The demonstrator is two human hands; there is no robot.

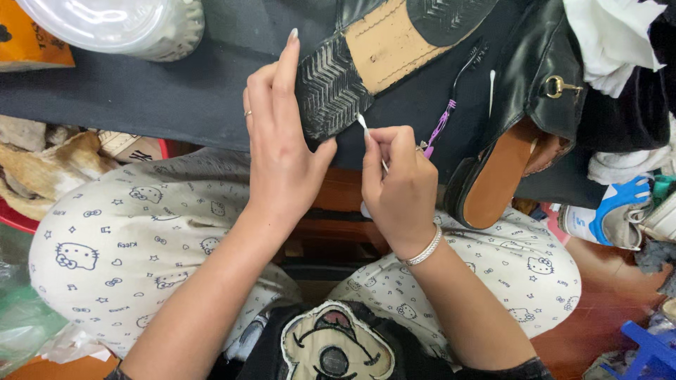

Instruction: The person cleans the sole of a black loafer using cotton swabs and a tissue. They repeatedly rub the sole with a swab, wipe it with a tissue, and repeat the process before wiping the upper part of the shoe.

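Mat, dark and broad, spans the far side of your work area, and the shoe lies on it sole up, heel toward you, toe running off to the far right. A second shoe, black with a tan insole and a gold buckle, sits to the right, tipped on its side. A clear lidded tub stands at the far left. A purple-tipped brush lies on the mat between the two shoes.

Your left hand lies flat along the left edge of the heel, index finger stretched far up the side and thumb hooked round the near corner, so it braces the shoe and does not grip it. Your right hand is curled tight, thumb and forefinger pinched on a thin white stick whose tip touches the near right corner of the ridged black heel tread.

By the look of it, you are dabbing or cleaning along the heel's edge, at the seam where the tread meets the sole. I cannot tell what, if anything, is on the tip. The next move likely calls for light pressure and a slow run along the edge, with your left hand holding the shoe steady so the tip does not skip across the ridges.
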